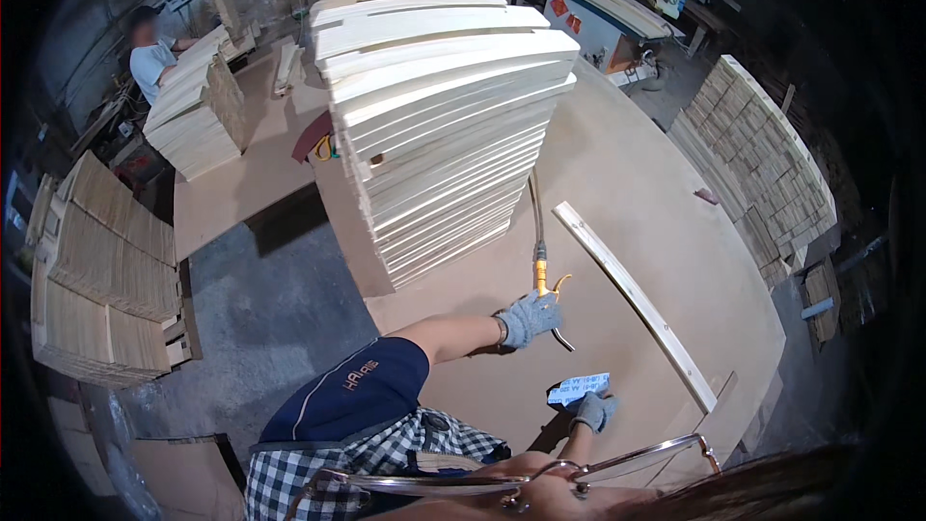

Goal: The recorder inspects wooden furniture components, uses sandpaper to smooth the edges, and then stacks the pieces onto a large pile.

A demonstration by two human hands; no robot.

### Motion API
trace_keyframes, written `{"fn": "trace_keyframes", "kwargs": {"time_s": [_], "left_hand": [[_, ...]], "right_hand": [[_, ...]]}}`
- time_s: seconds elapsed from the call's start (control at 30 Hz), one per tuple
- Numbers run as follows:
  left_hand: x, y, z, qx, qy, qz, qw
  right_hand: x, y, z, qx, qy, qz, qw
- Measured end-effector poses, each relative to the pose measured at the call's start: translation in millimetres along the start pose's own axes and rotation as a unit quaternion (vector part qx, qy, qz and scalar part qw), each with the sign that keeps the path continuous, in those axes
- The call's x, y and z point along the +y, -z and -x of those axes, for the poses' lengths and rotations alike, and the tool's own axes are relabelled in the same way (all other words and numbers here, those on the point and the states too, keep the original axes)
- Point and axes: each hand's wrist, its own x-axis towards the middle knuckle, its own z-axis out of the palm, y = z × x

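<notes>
My left hand, in a grey knit glove, is closed on an air blow gun with a yellow body. The gun's bent metal nozzle points toward me, and its hose runs back beside the tall stack of boards. In my right hand, also gloved in grey, is a piece of sandpaper with a pale blue printed backing. Whether a block sits beneath the paper is hidden. To the right of both hands a long, narrow wooden strip lies slantwise on the brown tabletop, touched by neither.
A tall stack of pale curved boards rises beyond my left hand. More wood piles stand at the left and right. At the back left a person works by another board stack. A small dark red scrap lies right.
</notes>
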Motion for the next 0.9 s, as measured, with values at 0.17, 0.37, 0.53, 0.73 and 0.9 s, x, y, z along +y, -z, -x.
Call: {"fn": "trace_keyframes", "kwargs": {"time_s": [0.17, 0.37, 0.53, 0.73, 0.9], "left_hand": [[-43, -10, -32, -0.04, -0.002, 0.014, 0.999], [-114, -18, -55, -0.133, 0.171, -0.107, 0.97], [-113, -12, -44, -0.112, 0.207, -0.062, 0.97], [-50, 46, 0, -0.137, 0.179, -0.173, 0.959], [7, 43, 103, 0.063, 0.278, 0.07, 0.956]], "right_hand": [[-46, -19, -6, -0.052, 0.151, -0.038, 0.986], [-91, -51, 1, -0.101, 0.169, -0.135, 0.971], [-87, -81, 16, -0.165, 0.147, -0.239, 0.946], [-111, -83, 19, -0.21, 0.129, -0.29, 0.925], [-172, -101, -12, -0.215, 0.179, -0.27, 0.921]]}}
